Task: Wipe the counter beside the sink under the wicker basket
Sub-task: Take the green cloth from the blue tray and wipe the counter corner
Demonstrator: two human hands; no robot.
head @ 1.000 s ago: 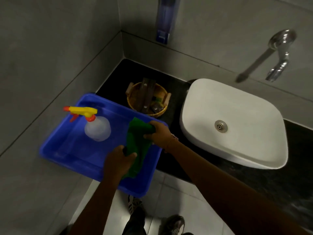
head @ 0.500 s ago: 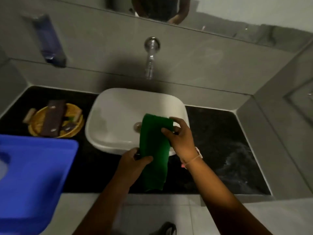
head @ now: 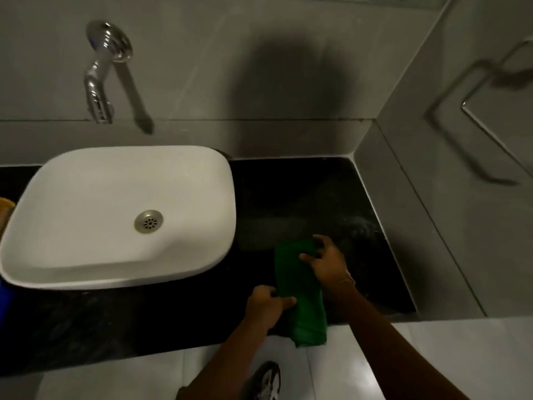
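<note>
A folded green cloth [head: 300,293] hangs over the front part of the black counter [head: 291,197], to the right of the white sink [head: 86,255]. My left hand [head: 266,306] pinches the cloth's left edge low down. My right hand [head: 326,262] grips its upper right edge, fingers curled over the top. The cloth's lower end droops past the counter's front edge. Only a yellow-brown sliver of the wicker basket [head: 5,204] shows at the far left edge, left of the sink.
A chrome tap [head: 99,82] sticks out of the grey wall above the sink. A blue tub's edge [head: 3,301] peeks in at the lower left. Grey tiled walls close the counter at the back and right. My shoe [head: 266,382] stands on the pale floor below.
My view has swung right, from the tub and basket, past the sink, to the counter's right side. Both hands carried the cloth from over the sink to above the right counter.
</note>
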